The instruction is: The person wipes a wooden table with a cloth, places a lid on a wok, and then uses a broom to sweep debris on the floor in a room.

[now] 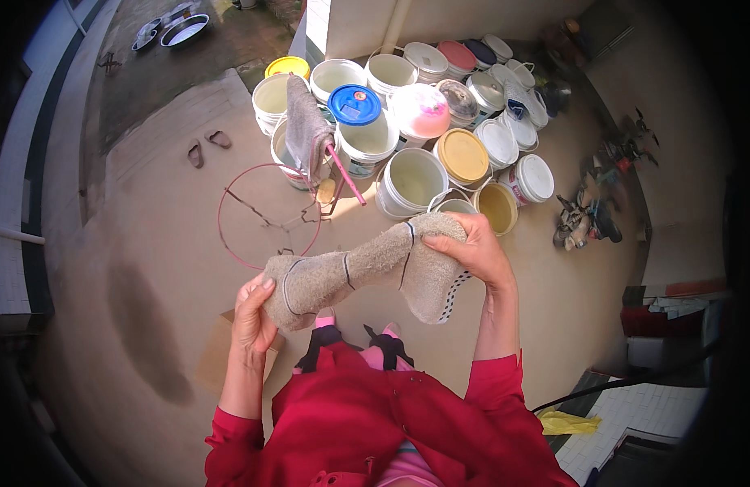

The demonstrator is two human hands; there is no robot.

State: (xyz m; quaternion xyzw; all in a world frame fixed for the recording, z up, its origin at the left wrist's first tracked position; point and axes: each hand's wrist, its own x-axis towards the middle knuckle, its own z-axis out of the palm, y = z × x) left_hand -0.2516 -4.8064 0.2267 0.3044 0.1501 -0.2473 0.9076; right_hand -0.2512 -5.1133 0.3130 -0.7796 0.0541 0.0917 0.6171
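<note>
A beige towelling cloth [375, 257] with dark stripes is stretched across in front of my body. My left hand [255, 313] grips its left end, thumb on top. At the other end my right hand [479, 249] holds a bunched part, and a loose flap with a black-and-white checked edge hangs below it. Beyond the cloth, a pink-rimmed wire washbasin stand [219, 210] rises from the floor. A grey towel [308, 125] drapes over its upper part, near a pink rail [345, 173] and a yellowish bar of soap [326, 190].
Several plastic buckets [411, 182] crowd the floor ahead, some lidded; a pink basin [418, 109] rests on one. Slippers [206, 146] lie ahead left, and a cardboard box [219, 353] is beside my left arm. Shoes [585, 222] are piled right. Metal basins [185, 30] stand far left.
</note>
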